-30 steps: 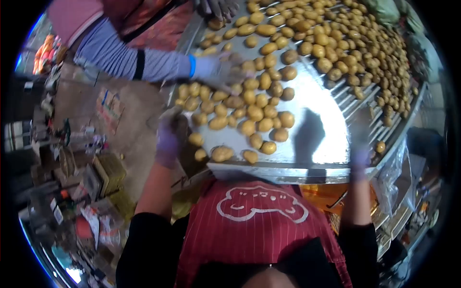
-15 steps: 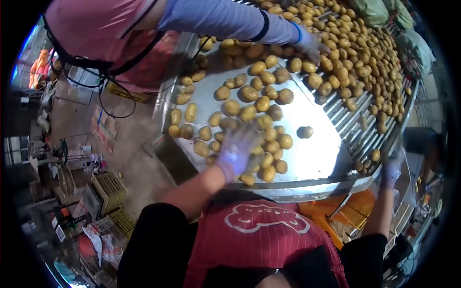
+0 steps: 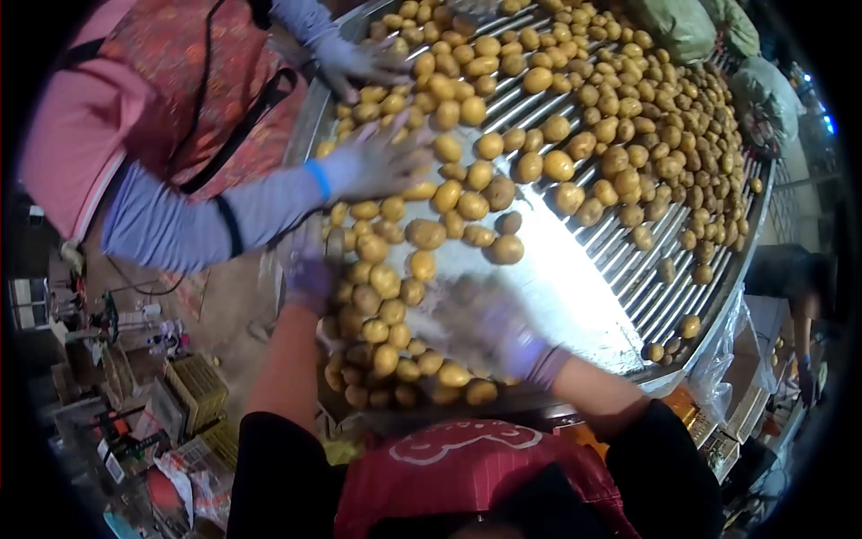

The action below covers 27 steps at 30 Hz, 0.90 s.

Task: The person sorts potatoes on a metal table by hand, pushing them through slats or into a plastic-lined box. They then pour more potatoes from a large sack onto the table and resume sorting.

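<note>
My left hand (image 3: 310,274), in a purple glove, is at the left edge of the metal table (image 3: 575,310), its fingers apart beside the potatoes (image 3: 384,280). My right hand (image 3: 503,331), also gloved, is low over the metal sheet, right of the near potatoes. Motion smears its fingers, so whether it holds a potato cannot be made out. Potatoes lie bunched between my two hands and along the near edge. More potatoes (image 3: 628,162) cover the metal rollers (image 3: 620,247) at the back and right.
A co-worker's gloved hands (image 3: 377,166) reach over the potatoes from the left, close to my left hand. Filled sacks (image 3: 673,27) stand at the back right. Yellow crates (image 3: 195,391) are on the floor at the left. Another person's arm (image 3: 802,332) shows at the far right.
My left hand has moved left to the table's edge. My right hand has come in from the right side over the sheet. Potatoes have gathered at the near left; the co-worker's arm has swung left.
</note>
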Tool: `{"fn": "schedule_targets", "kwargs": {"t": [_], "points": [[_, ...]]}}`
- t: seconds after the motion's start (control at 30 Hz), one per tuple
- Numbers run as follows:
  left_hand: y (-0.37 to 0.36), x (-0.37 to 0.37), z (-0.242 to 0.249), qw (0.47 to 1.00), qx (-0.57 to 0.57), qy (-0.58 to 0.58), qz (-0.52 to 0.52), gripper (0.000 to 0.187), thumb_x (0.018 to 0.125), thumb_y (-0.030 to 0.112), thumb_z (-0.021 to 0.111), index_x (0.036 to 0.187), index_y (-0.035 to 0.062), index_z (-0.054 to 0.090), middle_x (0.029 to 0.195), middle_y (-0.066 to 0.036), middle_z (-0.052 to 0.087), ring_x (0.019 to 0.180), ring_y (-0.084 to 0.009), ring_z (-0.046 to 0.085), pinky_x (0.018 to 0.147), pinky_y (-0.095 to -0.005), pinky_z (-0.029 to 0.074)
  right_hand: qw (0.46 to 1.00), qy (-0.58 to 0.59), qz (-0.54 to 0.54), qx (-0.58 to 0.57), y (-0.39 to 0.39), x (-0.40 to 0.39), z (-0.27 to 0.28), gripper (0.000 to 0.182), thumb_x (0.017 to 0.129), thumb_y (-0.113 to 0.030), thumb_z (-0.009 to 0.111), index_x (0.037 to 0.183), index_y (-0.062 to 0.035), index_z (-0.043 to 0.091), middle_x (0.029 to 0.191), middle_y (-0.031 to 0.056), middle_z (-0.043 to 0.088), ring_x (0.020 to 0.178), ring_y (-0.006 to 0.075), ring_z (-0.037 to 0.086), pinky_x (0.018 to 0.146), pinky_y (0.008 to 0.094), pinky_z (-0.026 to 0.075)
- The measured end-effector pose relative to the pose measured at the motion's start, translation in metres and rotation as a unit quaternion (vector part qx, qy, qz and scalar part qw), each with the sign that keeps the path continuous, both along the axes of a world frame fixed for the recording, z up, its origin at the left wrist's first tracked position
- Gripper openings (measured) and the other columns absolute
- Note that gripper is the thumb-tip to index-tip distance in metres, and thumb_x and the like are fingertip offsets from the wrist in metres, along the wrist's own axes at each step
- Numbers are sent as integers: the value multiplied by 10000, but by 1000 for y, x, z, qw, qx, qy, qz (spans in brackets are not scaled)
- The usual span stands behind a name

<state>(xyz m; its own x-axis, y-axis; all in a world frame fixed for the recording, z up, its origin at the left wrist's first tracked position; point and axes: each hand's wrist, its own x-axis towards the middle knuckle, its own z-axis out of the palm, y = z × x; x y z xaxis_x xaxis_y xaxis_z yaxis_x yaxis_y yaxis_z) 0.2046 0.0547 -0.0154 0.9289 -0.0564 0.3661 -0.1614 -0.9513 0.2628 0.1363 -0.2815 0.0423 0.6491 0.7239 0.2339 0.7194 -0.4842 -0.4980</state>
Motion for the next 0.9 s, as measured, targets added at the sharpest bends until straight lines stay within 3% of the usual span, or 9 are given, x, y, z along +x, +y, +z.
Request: {"fn": "schedule_targets", "kwargs": {"t": [0.07,0.1,0.2,0.27,0.57,0.63,0.73,0.8,0.9], "points": [[-23,27,10,933,110,334,84,293,923,212,559,1123,54,702,1118,-218,688,1037,-399,643,903,-516,487,963,31,-249,-103,-46,56,-13,513,855,-200,690,1327,-32,582,1285,191,564,1194,371,542,1057,480,418],[-8,24,-62,996,79,-24,-17,296,912,271,581,1060,64,732,1041,-193,714,969,-397,664,877,-527,499,960,-122,-250,-19,-89,103,-19,483,856,-236,696,1282,-24,614,1229,207,596,1163,396,568,1024,481,441],[-52,9,-14,988,-20,149,-30,388,893,346,607,1165,83,696,1188,-179,677,1088,-373,634,929,-534,475,901,-16,-415,-122,-99,169,-8,487,864,-317,707,1293,-106,614,1185,220,647,1123,430,603,950,490,494],[-87,-12,-5,989,66,31,-127,407,869,353,667,1174,82,666,1269,-179,633,1151,-372,592,990,-502,448,934,0,-347,-81,-81,180,-51,579,792,-286,720,1311,-69,583,1191,207,623,1100,418,595,961,466,484],[-73,-170,29,939,-67,186,-280,434,866,303,646,1272,149,621,1387,-85,558,1290,-332,502,1068,-525,392,975,205,-74,48,-62,8,-4,434,834,-40,657,1266,-65,615,1246,196,628,1138,409,600,959,466,500],[-47,-186,34,939,-74,198,-271,412,860,284,648,1250,152,629,1378,-89,561,1277,-330,513,1060,-522,401,963,130,-209,115,-101,-19,-3,483,836,44,588,1314,-26,575,1179,99,642,1000,276,650,889,399,533],[-42,-183,55,949,-16,222,-223,443,856,293,656,1274,150,614,1381,-105,560,1266,-325,531,1037,-522,427,799,242,-542,97,-126,-54,-12,394,916,-32,605,1308,-15,571,1121,125,656,1018,234,647,863,339,535],[-76,-180,54,968,-103,96,-207,506,850,327,669,1316,148,586,1383,-122,557,1277,-319,528,1051,-522,415,899,152,-397,106,-110,-99,-59,339,997,-103,540,1320,-1,544,1095,134,650,1031,201,637,817,321,538],[-143,-171,30,928,-113,106,-340,573,837,352,686,1359,154,557,1386,-102,559,1292,-301,511,1061,-530,397,940,-22,-341,-10,-29,-111,-9,338,1033,-146,507,1339,-6,527,1131,126,642,1073,188,618,840,323,527]]}}
